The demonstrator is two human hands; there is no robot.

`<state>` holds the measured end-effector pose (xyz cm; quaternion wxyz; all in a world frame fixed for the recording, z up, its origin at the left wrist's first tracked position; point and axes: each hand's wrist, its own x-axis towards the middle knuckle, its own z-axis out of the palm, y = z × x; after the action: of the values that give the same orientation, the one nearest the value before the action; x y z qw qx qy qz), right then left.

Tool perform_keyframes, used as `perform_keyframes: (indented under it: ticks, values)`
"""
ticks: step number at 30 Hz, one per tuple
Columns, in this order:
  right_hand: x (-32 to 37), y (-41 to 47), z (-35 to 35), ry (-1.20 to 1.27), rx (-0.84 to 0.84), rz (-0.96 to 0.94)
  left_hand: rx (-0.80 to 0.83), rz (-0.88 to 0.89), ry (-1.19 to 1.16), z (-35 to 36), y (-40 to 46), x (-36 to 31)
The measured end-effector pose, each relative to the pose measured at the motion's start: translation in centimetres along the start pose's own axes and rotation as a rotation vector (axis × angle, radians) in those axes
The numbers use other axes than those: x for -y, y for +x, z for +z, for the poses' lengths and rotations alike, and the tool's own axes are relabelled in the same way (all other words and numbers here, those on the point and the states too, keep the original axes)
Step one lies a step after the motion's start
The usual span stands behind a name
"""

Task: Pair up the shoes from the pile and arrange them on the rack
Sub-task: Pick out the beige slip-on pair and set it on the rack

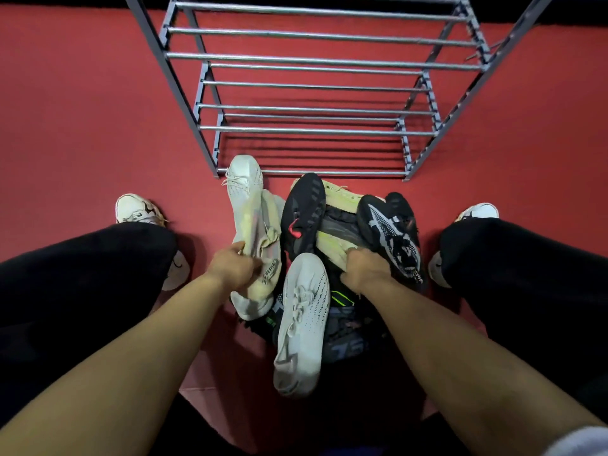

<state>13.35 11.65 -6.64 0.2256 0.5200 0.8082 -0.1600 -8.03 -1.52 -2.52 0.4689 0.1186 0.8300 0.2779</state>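
Pile: the shoes (316, 258) lay heaped on the red floor (82, 126) between the person's knees, just in front of the rack (316, 108).
Rack: its bars held no shoes.
Left hand: the left hand (235, 264) had its fingers curled round a cream shoe (260, 245) at the pile's left edge.
Right hand: the right hand (367, 266) gripped a yellow-and-grey shoe (335, 238) in the middle of the heap; its fingertips were hidden under the shoe.
Long axis: both gripped shoes ran away from the hands toward the rack, toes pointing forward.
Key relation: the rack stood straight ahead of both hands, about equally near each, so a forward lift looked like the coming move.
Match: whether the two gripped shoes made a pair could not be told.
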Motion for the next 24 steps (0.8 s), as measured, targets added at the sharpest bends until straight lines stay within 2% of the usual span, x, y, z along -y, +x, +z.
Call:
perform_keyframes:
  ticks: [4,6,7,8,9,11,12,13,15,17,18,19,20,22,24]
  values:
    - [0.2,-1.2,-4.9,0.592,0.139,0.072,-0.023,0.053,0.386,-0.1,-1.7,0.7]
    - [1.1,-2.2,-7.8,0.824,0.077,0.119,-0.175,0.119,0.533,0.0,-3.5,-0.4]
    - [2.0,-2.9,-9.0,0.881,0.039,0.119,-0.237,0.168,0.515,0.1,-4.1,-1.2]
    - [3.3,-3.6,-9.8,0.909,0.010,0.100,-0.241,0.228,0.393,0.1,-4.7,-2.0]
    - [4.9,-4.5,-10.4,0.912,-0.027,0.057,-0.142,0.228,0.154,0.2,-5.3,-3.1]
    - [8.0,-5.7,-10.3,0.925,-0.089,-0.069,0.200,0.082,-0.272,0.4,-6.8,-4.9]
    - [9.4,-6.2,-9.9,0.951,-0.096,-0.146,0.309,0.032,-0.351,0.4,-7.2,-5.4]
    - [10.5,-6.9,-9.7,0.974,-0.080,-0.210,0.344,0.010,-0.382,0.3,-7.4,-5.5]
    - [11.3,-7.6,-10.0,1.109,0.042,-0.291,0.306,-0.004,-0.458,-0.2,-6.9,-4.8]
    - [10.9,-7.0,-10.8,1.362,0.295,-0.333,0.301,-0.026,-0.573,-0.7,-6.1,-3.8]
    - [10.6,-6.7,-11.3,1.401,0.420,-0.372,0.315,-0.033,-0.621,-0.9,-5.5,-3.1]
    - [10.2,-6.1,-11.9,1.348,0.476,-0.405,0.299,-0.035,-0.660,-1.1,-5.2,-2.6]
    - [9.9,-5.1,-12.3,1.239,0.442,-0.424,0.251,-0.025,-0.680,-1.0,-4.9,-2.1]
    - [9.0,-2.4,-13.3,1.032,0.090,-0.363,0.139,0.006,-0.617,-0.7,-4.1,-1.2]
    - [7.1,1.6,-13.8,0.988,-0.227,-0.227,0.028,0.027,-0.527,-0.5,-3.1,-0.6]
